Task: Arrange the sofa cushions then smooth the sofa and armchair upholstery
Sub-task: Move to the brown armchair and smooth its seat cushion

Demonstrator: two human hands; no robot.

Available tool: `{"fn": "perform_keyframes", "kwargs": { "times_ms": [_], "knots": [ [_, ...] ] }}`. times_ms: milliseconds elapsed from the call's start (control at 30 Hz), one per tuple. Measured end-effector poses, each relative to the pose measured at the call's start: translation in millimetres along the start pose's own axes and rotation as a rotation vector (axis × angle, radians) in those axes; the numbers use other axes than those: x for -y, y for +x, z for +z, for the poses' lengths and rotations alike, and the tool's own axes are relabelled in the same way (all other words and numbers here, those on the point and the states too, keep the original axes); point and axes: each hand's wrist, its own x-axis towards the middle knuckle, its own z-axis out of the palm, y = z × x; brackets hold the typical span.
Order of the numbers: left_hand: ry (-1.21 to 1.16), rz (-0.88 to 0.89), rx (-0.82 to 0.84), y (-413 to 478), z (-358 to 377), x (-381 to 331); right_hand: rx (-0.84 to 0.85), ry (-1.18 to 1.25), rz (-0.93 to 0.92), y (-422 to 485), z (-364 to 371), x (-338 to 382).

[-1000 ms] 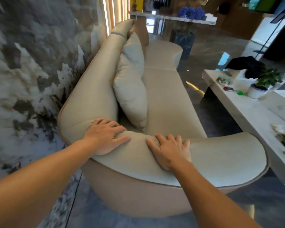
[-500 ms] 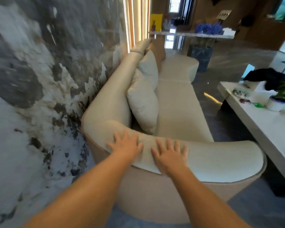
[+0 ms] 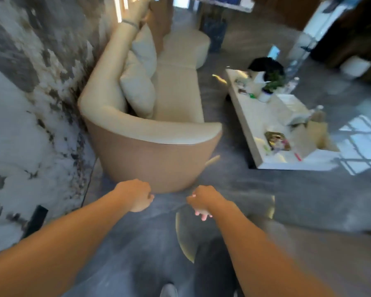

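Ahead of both hands we find the sofa (image 3: 159, 133), clear of contact, two cushions (image 3: 138, 86) propped against its backrest. Our left hand (image 3: 135, 195) is loosely curled, empty; our right hand (image 3: 201, 201) hangs half-curled, empty. Frame blurred.

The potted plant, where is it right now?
The potted plant shows right of centre in the head view, on the far end of the white coffee table, right of the sofa.
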Motion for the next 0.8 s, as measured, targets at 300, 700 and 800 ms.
{"fn": "perform_keyframes", "kwargs": {
  "times_ms": [300, 700, 800],
  "knots": [
    [0.103, 0.254, -0.016, -189.7, 43.2, -91.7, -0.188, 0.157, 0.28, -239.5, 120.1, -103.4],
    [0.264, 0.454, -0.063, -359.6, 121.9, -334.5, -0.35, 0.232, 0.389, -472.3, 247.2, -259.2],
    [0.31, 0.521, -0.05, -396.8, 163.5, -435.6, -0.362, 0.264, 0.441, -538.0, 295.6, -327.6]
  ]
}}
